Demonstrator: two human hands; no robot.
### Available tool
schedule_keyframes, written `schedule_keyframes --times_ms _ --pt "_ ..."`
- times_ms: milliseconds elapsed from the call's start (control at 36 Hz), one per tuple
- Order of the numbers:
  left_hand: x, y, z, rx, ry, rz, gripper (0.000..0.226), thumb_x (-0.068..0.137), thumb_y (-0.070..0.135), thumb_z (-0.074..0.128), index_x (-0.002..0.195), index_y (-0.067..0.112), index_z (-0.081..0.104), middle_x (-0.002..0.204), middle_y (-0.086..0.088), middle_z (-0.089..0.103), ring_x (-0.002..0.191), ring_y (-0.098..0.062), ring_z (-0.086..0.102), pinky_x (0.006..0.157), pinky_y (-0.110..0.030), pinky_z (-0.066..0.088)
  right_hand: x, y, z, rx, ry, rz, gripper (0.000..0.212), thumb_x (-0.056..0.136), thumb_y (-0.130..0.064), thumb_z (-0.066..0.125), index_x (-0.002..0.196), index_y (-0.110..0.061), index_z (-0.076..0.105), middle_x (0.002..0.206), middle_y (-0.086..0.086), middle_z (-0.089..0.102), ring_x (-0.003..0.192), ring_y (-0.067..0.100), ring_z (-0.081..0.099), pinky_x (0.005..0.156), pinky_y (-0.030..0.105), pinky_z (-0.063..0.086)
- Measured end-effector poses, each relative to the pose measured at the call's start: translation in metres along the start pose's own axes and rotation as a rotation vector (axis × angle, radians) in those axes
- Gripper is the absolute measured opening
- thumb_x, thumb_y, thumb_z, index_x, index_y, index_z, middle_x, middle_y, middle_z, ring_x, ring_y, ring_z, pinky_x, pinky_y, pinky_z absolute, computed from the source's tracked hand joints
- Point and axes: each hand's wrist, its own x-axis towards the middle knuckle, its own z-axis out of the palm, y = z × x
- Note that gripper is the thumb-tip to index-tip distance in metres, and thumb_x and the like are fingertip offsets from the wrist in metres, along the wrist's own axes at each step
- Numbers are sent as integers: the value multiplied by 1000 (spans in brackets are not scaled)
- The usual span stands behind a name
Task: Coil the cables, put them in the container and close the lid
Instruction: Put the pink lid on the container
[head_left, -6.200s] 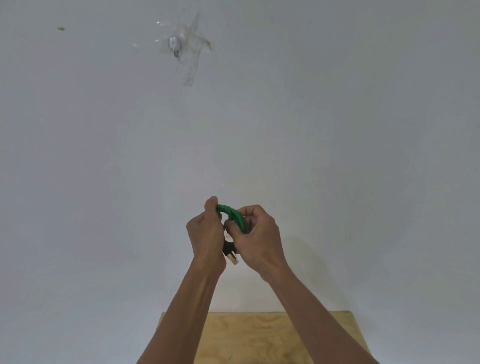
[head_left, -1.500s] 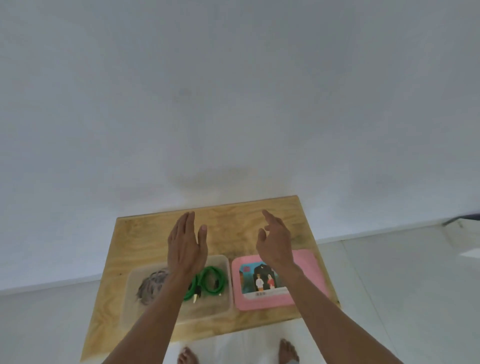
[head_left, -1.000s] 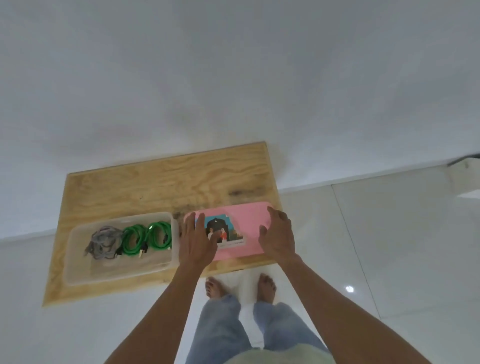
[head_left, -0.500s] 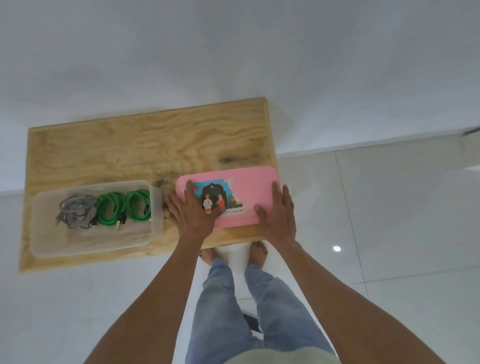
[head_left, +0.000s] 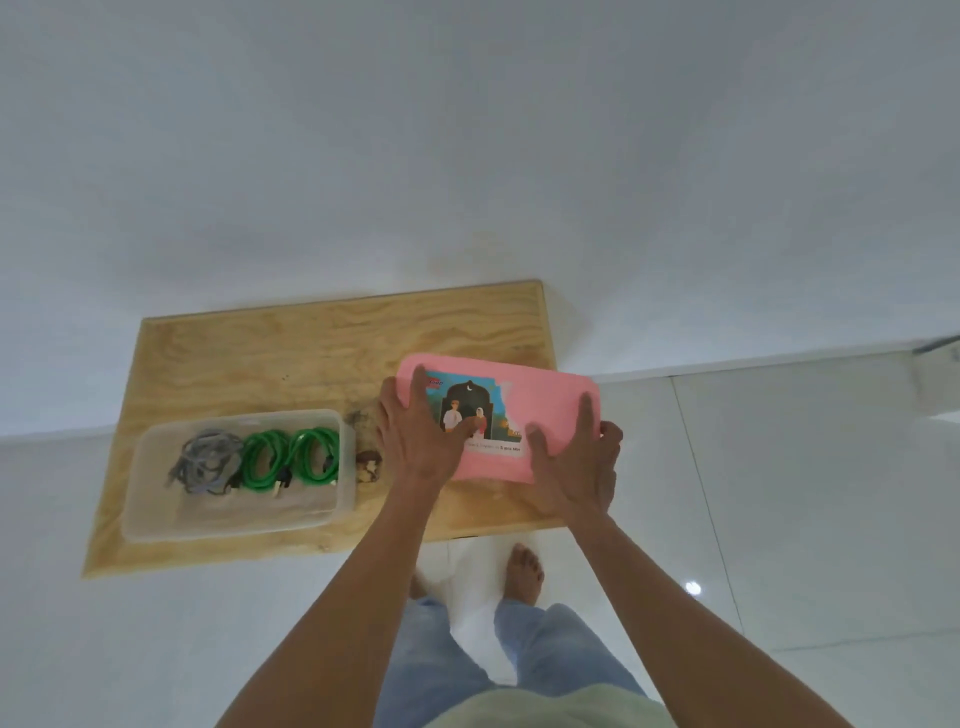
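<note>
A clear plastic container (head_left: 234, 525) stands open on the left of the wooden table (head_left: 311, 353). Inside lie a grey cable coil (head_left: 205, 462) and two green cable coils (head_left: 270, 457) (head_left: 314, 454), side by side. To its right is the pink lid (head_left: 545, 405) with a picture sticker, raised a little off the table and tilted. My left hand (head_left: 415, 441) grips the lid's left end, with some fingers on top. My right hand (head_left: 576, 462) grips the right end, fingers wrapped round its edge.
The table is small and stands against a white wall. A dark patch (head_left: 366, 462) marks the wood between container and lid. My bare feet (head_left: 524, 571) and jeans are on the white tiled floor below the table's front edge.
The green coil went from my hands into the container. Both hands then settled on the pink lid lying flat, and now they hold it by its ends, lifted and shifted slightly right.
</note>
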Motion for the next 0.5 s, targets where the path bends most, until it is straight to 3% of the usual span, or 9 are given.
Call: schedule_keyframes --times_ms 139,250,500 --pt "14 -14 -44 -20 52 -1 99 65 64 80 146 26 37 148 -16 32 132 -40 32 105 -54 35 -8 -44 -4 51 21 -67 84 84 -60 57 152 -30 17 136 11 27 122 35 46 90 45 52" --pt "23 -35 -84 -39 44 -73 101 70 64 76 151 27 28 155 -19 27 140 -40 28 113 -52 25 -22 -86 10 35 41 -157 83 86 -57 58 153 -27 20 145 12 25 131 34 37 91 45 49" --pt "46 -145 -174 -72 94 -112 102 69 65 76 151 28 27 154 -15 29 139 -39 30 113 -55 23 -92 -180 77 50 -15 -272 81 89 -49 61 154 -23 19 154 9 25 139 32 30 99 45 45"
